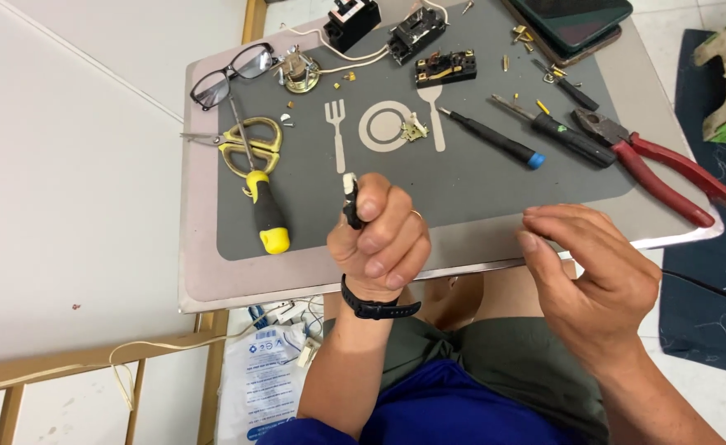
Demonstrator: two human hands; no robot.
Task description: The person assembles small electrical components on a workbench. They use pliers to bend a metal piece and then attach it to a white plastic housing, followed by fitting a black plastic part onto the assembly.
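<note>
black-and-white small part (351, 200) sits in our left hand (379, 239), fingers closed round it, held above near edge of desk (206, 280). our right hand (594, 272) beside, fingers loosely open, empty. grey mat (462, 177) carries screwdrivers, red pliers (668, 169), scissors (243, 144).

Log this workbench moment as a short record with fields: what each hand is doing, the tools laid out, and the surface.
left hand: left hand closed around a small black and white part, held upright
right hand: right hand open, holding nothing, near the table edge
surface: grey placemat on a small table
tools on mat: yellow-handled screwdriver, yellow scissors, blue-tipped screwdriver, red pliers
other items: eyeglasses, dismantled black electrical parts, loose brass screws
</note>
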